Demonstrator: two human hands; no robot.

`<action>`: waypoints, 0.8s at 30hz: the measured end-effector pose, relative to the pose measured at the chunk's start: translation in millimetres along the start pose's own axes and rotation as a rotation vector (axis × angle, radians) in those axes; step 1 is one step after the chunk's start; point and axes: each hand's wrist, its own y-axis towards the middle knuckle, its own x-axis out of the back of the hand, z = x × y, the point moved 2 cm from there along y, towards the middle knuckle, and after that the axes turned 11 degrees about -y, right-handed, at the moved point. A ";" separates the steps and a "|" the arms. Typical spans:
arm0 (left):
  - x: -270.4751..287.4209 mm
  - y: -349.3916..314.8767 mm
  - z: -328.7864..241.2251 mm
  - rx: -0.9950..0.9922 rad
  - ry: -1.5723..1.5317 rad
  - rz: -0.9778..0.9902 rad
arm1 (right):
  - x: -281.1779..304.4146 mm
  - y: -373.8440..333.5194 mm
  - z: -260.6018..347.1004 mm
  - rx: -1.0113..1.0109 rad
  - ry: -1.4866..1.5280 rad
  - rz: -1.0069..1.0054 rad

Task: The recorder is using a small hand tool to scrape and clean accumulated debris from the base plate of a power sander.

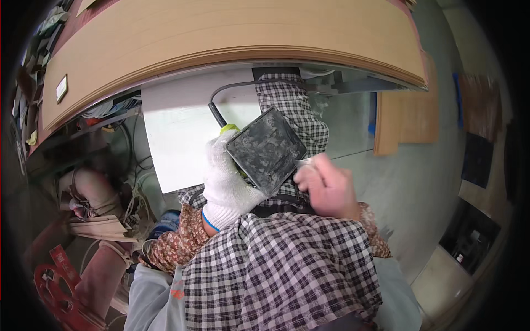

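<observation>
My left hand, in a white knit glove with a blue-edged cuff, is closed around a corded electric sander. The sander's square black pad faces up and is smeared with pale dust. A yellow-green bit of its body shows beside the glove, and a dark cord leads away from it. My bare right hand is at the pad's right edge, slightly blurred. Its fingers are pinched together; something small and pale shows at the fingertips, too unclear to name.
A stack of tan boards spans the bench ahead. Under it, a white panel lies behind the sander. More tan boards stand at the right. Cords, wood strips and a red machine crowd the left. A checked apron covers my lap.
</observation>
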 end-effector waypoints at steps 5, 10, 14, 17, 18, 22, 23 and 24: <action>11.9 -5.4 -7.9 -0.285 0.448 0.071 | 8.6 11.4 14.6 -0.179 0.127 0.315; 19.8 -7.6 -10.6 -0.620 1.007 0.152 | -7.0 23.5 8.7 0.272 -0.033 0.229; 26.1 -10.2 -9.0 -0.877 1.457 0.226 | -12.8 20.8 7.9 0.349 -0.033 0.177; 28.6 -10.2 -8.8 -0.948 1.572 0.239 | -14.5 18.2 12.2 0.392 -0.139 0.173; 28.3 -10.1 -8.9 -0.955 1.573 0.237 | -15.7 17.7 13.1 0.389 -0.180 0.190; 26.0 -9.7 -9.8 -0.982 1.578 0.230 | -16.7 13.3 10.8 0.404 -0.223 0.222; 25.1 -9.2 -10.0 -0.990 1.579 0.229 | -15.7 13.0 9.3 0.405 -0.223 0.220; 25.0 -10.1 -10.7 -0.997 1.583 0.223 | -14.7 12.4 7.8 0.404 -0.131 0.210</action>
